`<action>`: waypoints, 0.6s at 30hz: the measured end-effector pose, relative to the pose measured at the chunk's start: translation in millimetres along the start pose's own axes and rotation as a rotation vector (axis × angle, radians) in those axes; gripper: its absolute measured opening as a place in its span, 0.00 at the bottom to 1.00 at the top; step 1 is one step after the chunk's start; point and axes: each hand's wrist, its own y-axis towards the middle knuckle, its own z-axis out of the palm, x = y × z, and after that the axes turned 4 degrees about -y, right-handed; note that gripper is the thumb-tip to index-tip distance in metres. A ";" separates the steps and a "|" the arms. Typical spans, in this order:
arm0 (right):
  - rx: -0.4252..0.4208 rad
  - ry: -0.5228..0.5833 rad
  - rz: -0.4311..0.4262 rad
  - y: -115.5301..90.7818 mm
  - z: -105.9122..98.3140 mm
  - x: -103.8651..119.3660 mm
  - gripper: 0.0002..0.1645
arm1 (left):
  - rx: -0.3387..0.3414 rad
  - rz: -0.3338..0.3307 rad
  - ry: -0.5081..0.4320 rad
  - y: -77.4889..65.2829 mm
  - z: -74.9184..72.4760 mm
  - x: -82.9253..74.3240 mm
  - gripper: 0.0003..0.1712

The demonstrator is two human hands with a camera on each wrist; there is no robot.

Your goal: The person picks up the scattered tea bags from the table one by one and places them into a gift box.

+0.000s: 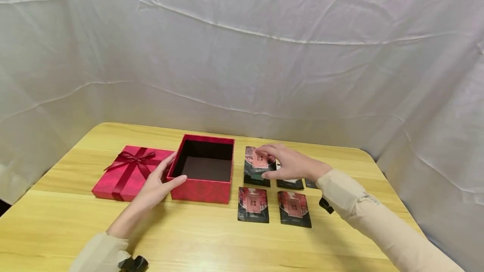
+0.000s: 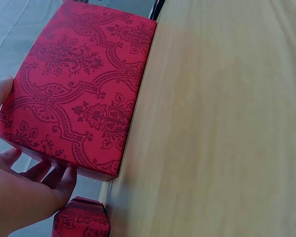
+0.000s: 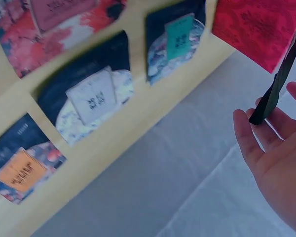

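Note:
My left hand point(image 1: 156, 184) grips the near left corner of an open red gift box point(image 1: 200, 191), with the thumb along its front rim and the fingers on its left side. The box has a dark interior and a damask pattern outside, plain in the left wrist view. My right hand point(image 1: 289, 163) holds a tea sachet point(image 1: 260, 158) with a pink label between thumb and fingers. In the right wrist view this sachet point(image 3: 275, 94) appears nearly edge-on. It overlaps a sachet with a green label point(image 3: 180, 39) in the head view.
Left of the box lies its red lid point(image 1: 109, 179) with a dark ribbon bow. Two pink-label sachets point(image 1: 253, 215) point(image 1: 295, 217) lie in the front row. Behind them, a white-label sachet point(image 3: 96, 96) and an orange-label sachet point(image 3: 20, 170) are partly hidden by my right arm in the head view.

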 end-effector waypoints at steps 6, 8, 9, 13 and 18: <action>-0.005 0.000 0.000 7.8 -11.1 7.4 0.43 | -0.006 -0.003 0.005 1.2 -0.5 -0.9 0.46; 0.001 -0.002 -0.011 11.1 -12.9 11.9 0.43 | -0.003 -0.005 0.002 1.1 -0.6 -0.8 0.46; 0.007 -0.007 -0.017 12.9 -13.5 14.3 0.43 | -0.002 -0.006 0.002 0.9 -0.5 -0.7 0.46; 0.019 -0.033 -0.056 22.0 -13.8 23.6 0.43 | -0.003 -0.006 0.001 0.6 -0.1 -0.1 0.46; 0.024 -0.060 -0.069 34.6 -14.6 36.1 0.43 | -0.009 -0.001 0.011 0.9 0.1 -0.1 0.46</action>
